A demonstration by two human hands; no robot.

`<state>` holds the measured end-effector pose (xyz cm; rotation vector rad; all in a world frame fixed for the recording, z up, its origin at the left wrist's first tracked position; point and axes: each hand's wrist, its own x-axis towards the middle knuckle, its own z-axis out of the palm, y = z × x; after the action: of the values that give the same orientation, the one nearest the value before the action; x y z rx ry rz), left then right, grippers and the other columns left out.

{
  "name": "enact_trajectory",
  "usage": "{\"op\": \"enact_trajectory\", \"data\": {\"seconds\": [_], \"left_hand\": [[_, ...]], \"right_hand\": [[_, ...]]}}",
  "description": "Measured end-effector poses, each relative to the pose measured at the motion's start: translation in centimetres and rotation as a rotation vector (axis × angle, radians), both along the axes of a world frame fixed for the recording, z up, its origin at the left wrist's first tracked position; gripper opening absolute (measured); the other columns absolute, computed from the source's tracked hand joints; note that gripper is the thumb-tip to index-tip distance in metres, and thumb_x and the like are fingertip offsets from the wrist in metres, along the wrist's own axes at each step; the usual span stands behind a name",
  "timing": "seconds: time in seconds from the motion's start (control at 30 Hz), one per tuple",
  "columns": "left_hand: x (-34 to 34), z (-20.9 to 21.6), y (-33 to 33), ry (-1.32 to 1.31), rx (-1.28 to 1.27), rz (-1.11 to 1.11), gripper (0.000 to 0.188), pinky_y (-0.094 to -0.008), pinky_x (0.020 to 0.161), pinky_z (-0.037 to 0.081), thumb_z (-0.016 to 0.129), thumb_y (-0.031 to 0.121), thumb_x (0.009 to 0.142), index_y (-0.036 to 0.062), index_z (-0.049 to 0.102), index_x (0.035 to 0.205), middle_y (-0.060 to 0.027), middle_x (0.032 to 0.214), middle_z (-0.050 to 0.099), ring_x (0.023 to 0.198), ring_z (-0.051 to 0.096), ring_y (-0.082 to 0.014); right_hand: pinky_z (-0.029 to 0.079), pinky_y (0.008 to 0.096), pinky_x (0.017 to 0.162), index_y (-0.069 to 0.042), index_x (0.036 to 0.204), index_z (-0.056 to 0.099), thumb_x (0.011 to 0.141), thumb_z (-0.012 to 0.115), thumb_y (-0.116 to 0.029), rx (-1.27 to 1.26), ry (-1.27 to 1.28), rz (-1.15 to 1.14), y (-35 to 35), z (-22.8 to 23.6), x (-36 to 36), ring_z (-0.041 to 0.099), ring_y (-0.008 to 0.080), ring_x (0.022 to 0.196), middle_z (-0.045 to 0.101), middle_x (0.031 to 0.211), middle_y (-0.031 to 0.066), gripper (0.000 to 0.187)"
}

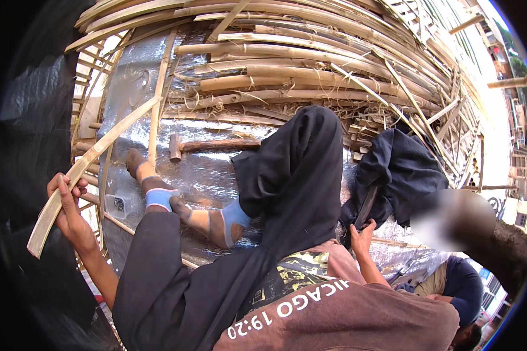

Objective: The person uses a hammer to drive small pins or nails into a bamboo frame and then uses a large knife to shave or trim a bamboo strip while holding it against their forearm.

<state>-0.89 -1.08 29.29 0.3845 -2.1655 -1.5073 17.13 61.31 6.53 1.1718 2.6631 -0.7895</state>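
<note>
My left hand is closed around a long split bamboo strip, out to the left. One end of the strip sticks out below the hand; its far end meets an upright bamboo slat. Beside my bent knee, my right hand is closed on a dark, flat, blade-like tool, whose exact kind I cannot make out. The tool points up against black cloth. A wooden-handled hammer lies between my socked feet and the bamboo pile.
Split bamboo poles are piled ahead, with shavings and loose strips along them. Silver sheeting covers the surface under my feet. A clear plastic container is at the left. A person in a dark blue top sits to the right.
</note>
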Motion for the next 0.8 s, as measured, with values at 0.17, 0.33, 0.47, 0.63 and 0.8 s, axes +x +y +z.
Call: {"op": "enact_trajectory", "data": {"seconds": [0.17,0.33,0.47,0.63,0.8], "left_hand": [[0.5,1.9,1.3,0.082,-0.069,0.053,0.025,-0.0252,0.077,0.043,0.046,0.024,0.106,0.0018,0.055,0.113,-0.0016,0.087,0.052,0.082,0.053,-0.0092],[-0.4,1.2,1.5,0.099,-0.062,0.002,0.025,-0.0234,0.075,0.041,0.044,0.025,0.106,0.0021,0.055,0.11,-0.0009,0.086,0.051,0.079,0.049,-0.0079],[-1.4,2.4,1.5,0.09,-0.125,0.021,0.027,-0.023,0.072,0.041,0.04,0.028,0.107,0.0052,0.054,0.106,-0.0012,0.09,0.054,0.078,0.05,-0.0074],[-3.9,2.0,-0.5,0.016,-0.011,-0.023,0.032,-0.0232,0.069,0.044,0.041,0.037,0.107,0.0073,0.054,0.103,-0.0003,0.091,0.053,0.078,0.053,-0.0081],[-7.3,4.3,-2.6,-0.033,-0.062,-0.122,0.031,-0.0272,0.075,0.055,0.038,0.038,0.107,0.0107,0.051,0.101,-0.0015,0.102,0.051,0.092,0.055,-0.0087]], "right_hand": [[0.045,0.0391,0.088,0.006,0.132,0.03,0.073,0.078,-0.019,0.2,0.184,0.213,0.6,-2.6,3.8,0.052,0.028,0.098,0.049,0.106,0.0186,0.08],[0.046,0.0372,0.081,0.001,0.128,0.03,0.074,0.073,-0.012,0.01,-0.032,0.043,1.5,-3.4,6.6,0.053,0.024,0.091,0.05,0.102,0.0158,0.07],[0.047,0.0356,0.076,-0.002,0.124,0.03,0.076,0.07,-0.006,-0.263,-0.076,-0.158,4.0,-2.5,6.5,0.054,0.0207,0.084,0.05,0.1,0.0136,0.063],[0.044,0.0294,0.052,-0.009,0.129,0.029,0.076,0.06,-0.002,-0.411,0.128,-0.258,-0.3,9.7,1.9,0.051,0.0147,0.06,0.051,0.083,0.0084,0.061],[0.041,0.0241,0.053,-0.015,0.135,0.026,0.076,0.065,0.001,-0.44,0.104,-0.136,-0.6,14.6,1.2,0.048,0.0102,0.059,0.049,0.08,0.0027,0.073]]}}
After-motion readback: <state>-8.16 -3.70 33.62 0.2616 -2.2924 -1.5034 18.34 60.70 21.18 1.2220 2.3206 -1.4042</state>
